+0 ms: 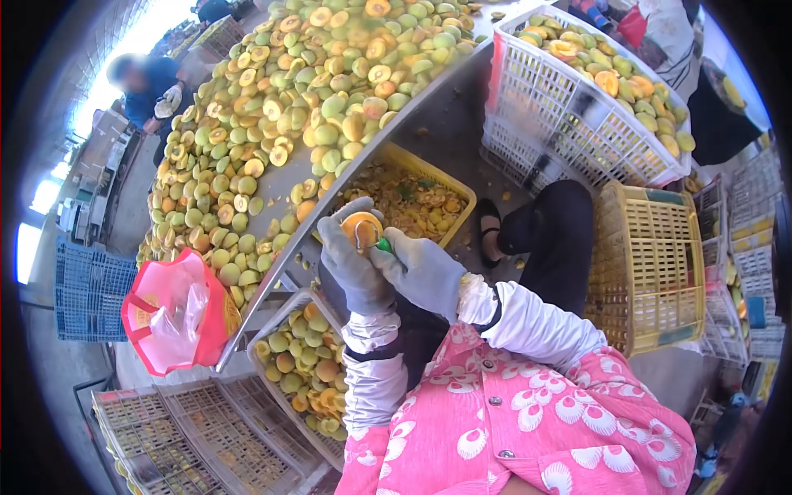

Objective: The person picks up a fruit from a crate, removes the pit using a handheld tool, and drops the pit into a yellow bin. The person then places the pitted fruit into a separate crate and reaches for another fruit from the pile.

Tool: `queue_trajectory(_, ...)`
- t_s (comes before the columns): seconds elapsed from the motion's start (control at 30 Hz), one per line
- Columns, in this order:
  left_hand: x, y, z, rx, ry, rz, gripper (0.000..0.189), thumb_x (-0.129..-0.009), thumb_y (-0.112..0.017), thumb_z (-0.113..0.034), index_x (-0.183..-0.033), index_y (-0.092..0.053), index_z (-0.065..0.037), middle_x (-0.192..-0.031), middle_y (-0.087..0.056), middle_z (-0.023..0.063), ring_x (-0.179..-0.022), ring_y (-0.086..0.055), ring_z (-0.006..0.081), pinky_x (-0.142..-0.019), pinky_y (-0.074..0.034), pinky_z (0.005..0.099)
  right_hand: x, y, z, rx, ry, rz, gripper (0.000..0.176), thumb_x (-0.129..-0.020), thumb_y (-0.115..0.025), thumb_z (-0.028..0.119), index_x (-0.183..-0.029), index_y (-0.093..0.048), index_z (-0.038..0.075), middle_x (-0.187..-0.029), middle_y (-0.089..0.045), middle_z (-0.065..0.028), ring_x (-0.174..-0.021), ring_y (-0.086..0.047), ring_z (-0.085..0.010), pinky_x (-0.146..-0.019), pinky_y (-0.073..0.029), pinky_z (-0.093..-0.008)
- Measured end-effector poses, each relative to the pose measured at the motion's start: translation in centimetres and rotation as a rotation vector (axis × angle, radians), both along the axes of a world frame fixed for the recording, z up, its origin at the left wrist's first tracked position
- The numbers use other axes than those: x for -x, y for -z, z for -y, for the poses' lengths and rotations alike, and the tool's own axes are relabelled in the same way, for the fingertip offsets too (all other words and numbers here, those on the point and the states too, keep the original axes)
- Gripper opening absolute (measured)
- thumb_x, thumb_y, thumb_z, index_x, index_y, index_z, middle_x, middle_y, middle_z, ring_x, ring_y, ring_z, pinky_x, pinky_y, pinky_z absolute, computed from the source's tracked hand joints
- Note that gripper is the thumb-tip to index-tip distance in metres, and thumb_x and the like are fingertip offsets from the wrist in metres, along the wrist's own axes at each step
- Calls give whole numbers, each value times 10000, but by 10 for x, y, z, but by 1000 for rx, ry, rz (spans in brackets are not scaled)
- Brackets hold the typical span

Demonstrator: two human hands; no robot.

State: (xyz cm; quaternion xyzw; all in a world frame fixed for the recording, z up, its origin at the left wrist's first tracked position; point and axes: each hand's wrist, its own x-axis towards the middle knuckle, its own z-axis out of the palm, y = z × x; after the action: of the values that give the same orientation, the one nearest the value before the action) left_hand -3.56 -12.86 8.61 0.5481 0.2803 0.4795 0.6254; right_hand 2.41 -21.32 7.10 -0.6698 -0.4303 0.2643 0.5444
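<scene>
My left hand (353, 262), in a grey work glove, holds a halved yellow peach (360, 224) with its cut face up. My right hand (425, 272), gloved the same way, closes round a pitting knife (383, 245) with a green handle. The knife's curved metal loop lies against the cut face of the peach. Below and just beyond my hands stands a yellow crate (464, 198) holding orange fruit scraps. The sloping metal table (285, 183) ahead carries a large heap of green and orange peach halves.
A white crate (536, 107) full of peach halves stands far right, above a yellow crate (648, 264). Another crate of peaches (301, 363) sits by my left arm. A pink bag (177, 318) hangs at the table's corner. A person (153, 99) works across the table.
</scene>
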Motion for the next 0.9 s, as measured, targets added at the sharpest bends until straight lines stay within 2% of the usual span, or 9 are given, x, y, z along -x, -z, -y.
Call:
queue_trajectory(0.17, 7, -1, 7, -1, -14, -30, 615, -1048, -334, -458, -977, -669, 53, -824, -665, 109, -756, -608, 168, -721, -488, 277, 4, 1, 7, -41, -37, 34, 289, -1013, -514, 316, -1016, -555, 30, -693, -619, -194, -651, -650, -388, -576, -494, -394)
queue_trajectory(0.23, 10, 0, 9, 17, 27, -57, 606, -1048, -346, -447, -958, -674, 55, -800, -663, 100, -734, -603, 159, -704, -485, 278, -1, -30, 17, 291, -209, -417, 364, -1024, -474, 401, -987, -570, 52, -607, -561, -71, -499, -594, -228, -472, -491, -336)
queue_trajectory(0.27, 11, -3, 10, 16, 27, -54, 606, -1048, -346, -447, -958, -674, 55, -800, -663, 100, -734, -603, 159, -704, -485, 278, -4, -30, 18, 290, -209, -414, 364, -1024, -474, 401, -987, -570, 52, -607, -561, -71, -499, -594, -228, -472, -491, -336)
queue_trajectory(0.33, 13, -10, 12, 46, 97, -112, 593, -1044, -380, -433, -908, -687, 55, -771, -661, 96, -700, -599, 149, -678, -483, 268, -7, -27, 22, 316, -375, -617, 473, -1022, -419, 490, -930, -568, 51, -641, -516, -2, -482, -514, -105, -437, -469, -281)
queue_trajectory(0.47, 13, -5, 7, 133, 151, -167, 567, -1039, -419, -428, -882, -704, 37, -721, -642, 59, -639, -552, 115, -624, -446, 250, -12, -33, 34, 335, -433, -815, 475, -1010, -422, 532, -917, -540, 81, -620, -448, 36, -449, -427, -79, -407, -405, -251)
queue_trajectory(0.53, 10, 1, 2, 35, 148, -313, 548, -1029, -453, -439, -877, -720, 15, -676, -609, 15, -600, -492, 85, -582, -397, 238, -14, -17, 36, 249, -538, -1186, 455, -1002, -436, 550, -909, -508, 111, -611, -388, 61, -442, -331, -49, -388, -308, -209)
queue_trajectory(0.6, 6, 4, -5, 2, 195, -325, 562, -1026, -451, -458, -882, -721, 13, -674, -605, 14, -601, -494, 87, -580, -398, 238, -18, -4, 35, 200, -571, -1259, 454, -1001, -431, 573, -907, -495, 134, -608, -349, 85, -448, -281, -23, -393, -229, -181)
queue_trajectory(0.7, 2, 8, -8, -47, 284, -356, 590, -1019, -447, -495, -893, -724, 11, -672, -597, 12, -603, -498, 92, -576, -401, 238, -27, 23, 23, 94, -914, -1768, 462, -1009, -386, 586, -887, -488, 152, -605, -321, 108, -442, -237, 6, -369, -195, -166)
queue_trajectory(0.9, -18, 37, -27, 626, 539, -99, 610, -1019, -400, -526, -986, -668, 21, -756, -633, 88, -646, -601, 167, -624, -522, 281, -39, 44, 5, -3, -952, -1905, 472, -1011, -396, 574, -860, -522, 145, -587, -315, 105, -436, -236, 7, -351, -188, -153)
